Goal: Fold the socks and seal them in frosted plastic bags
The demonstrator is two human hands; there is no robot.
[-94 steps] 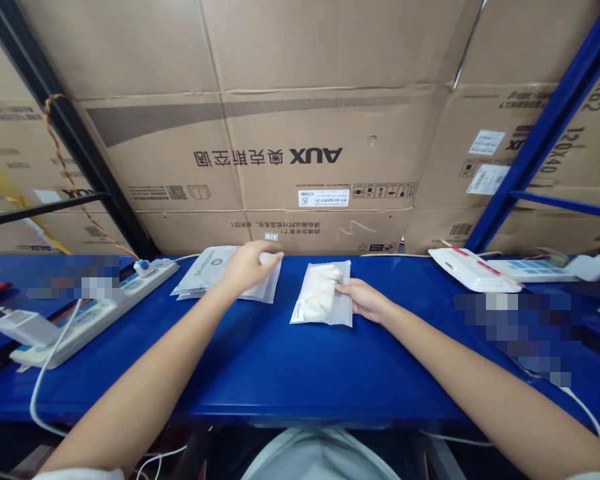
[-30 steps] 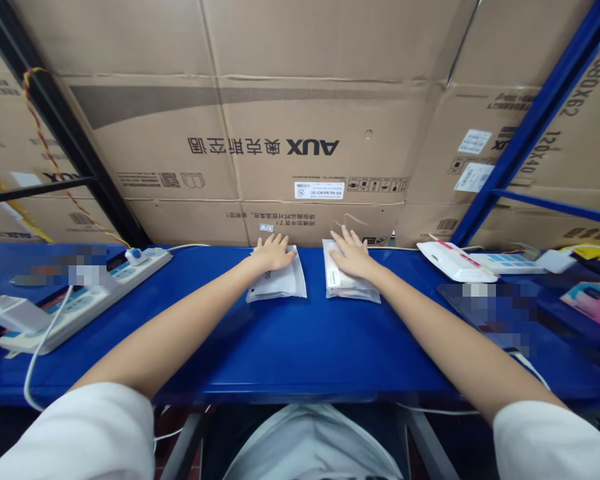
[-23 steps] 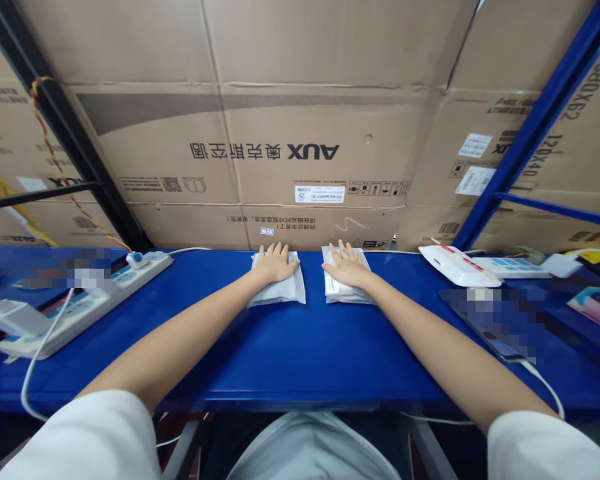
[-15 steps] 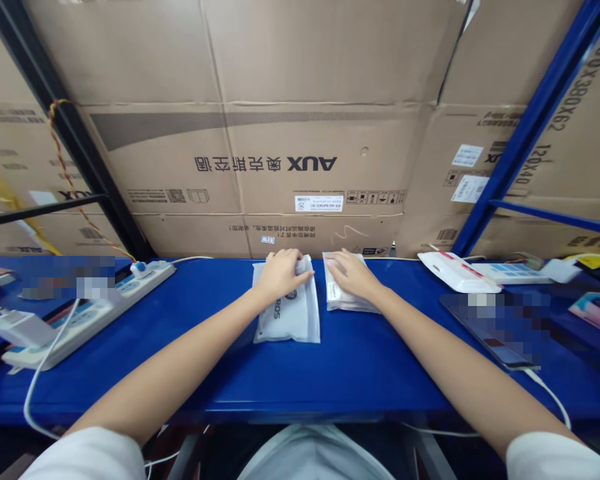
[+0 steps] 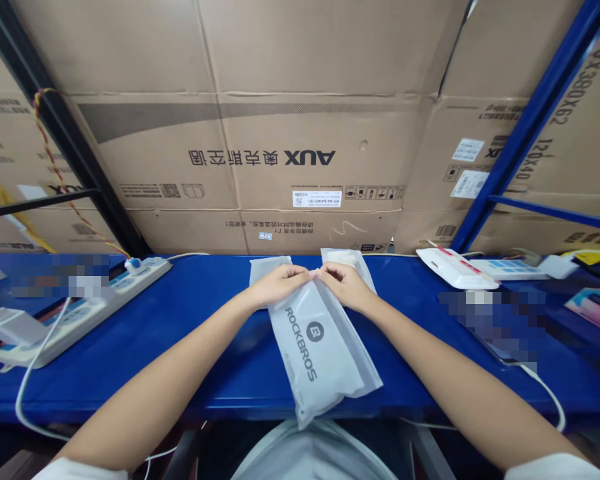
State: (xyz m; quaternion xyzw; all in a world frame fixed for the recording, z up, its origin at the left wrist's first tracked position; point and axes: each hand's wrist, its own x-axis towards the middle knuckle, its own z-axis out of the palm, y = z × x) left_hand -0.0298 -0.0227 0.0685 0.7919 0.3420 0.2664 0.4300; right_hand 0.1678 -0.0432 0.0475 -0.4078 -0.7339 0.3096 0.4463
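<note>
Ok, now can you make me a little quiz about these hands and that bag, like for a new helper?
1. True or false: the left hand and the right hand both pinch the top edge of the grey ROCKBROS bag.
2. Which brand name is printed on the cardboard carton behind the blue bench? A. SONY B. AUX C. IKEA
3. Fill in the word: the white power strip lies on the person's ____ side.

Key: 1 true; 2 B; 3 left
</note>
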